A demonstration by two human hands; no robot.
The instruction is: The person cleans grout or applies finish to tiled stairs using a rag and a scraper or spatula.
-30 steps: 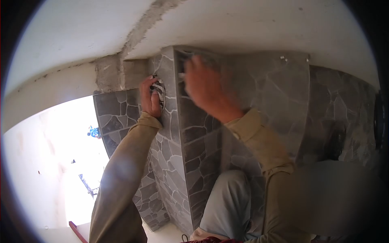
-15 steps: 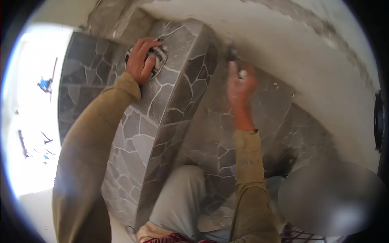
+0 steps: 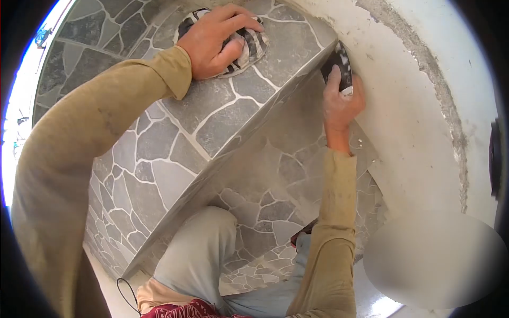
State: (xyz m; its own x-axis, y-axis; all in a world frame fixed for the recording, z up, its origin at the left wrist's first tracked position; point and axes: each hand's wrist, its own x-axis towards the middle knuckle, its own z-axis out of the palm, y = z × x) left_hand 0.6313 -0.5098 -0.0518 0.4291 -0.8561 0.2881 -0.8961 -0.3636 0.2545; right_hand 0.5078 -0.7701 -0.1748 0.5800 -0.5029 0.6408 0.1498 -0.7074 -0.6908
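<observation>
My left hand (image 3: pixel 220 41) presses a crumpled black-and-white patterned cloth (image 3: pixel 258 49) onto the top of a ledge with stone-patterned tiles (image 3: pixel 228 124). Its fingers are bent over the cloth. My right hand (image 3: pixel 343 100) is closed around a dark, flat tool (image 3: pixel 339 64) with white smears. That tool stands upright where the ledge's far end meets the pale wall (image 3: pixel 392 100); its working edge cannot be made out.
Below the ledge lies a floor of the same stone pattern (image 3: pixel 275 212). My bent knee (image 3: pixel 212 228) is beside the ledge's side face. A thin dark cord loop (image 3: pixel 126 294) shows at the lower left. Rough plaster (image 3: pixel 435 74) runs along the wall.
The view has moved closer to the ledge and wall. My right hand, blurred before, now holds the tool at the ledge's far corner. My left hand stays on the cloth.
</observation>
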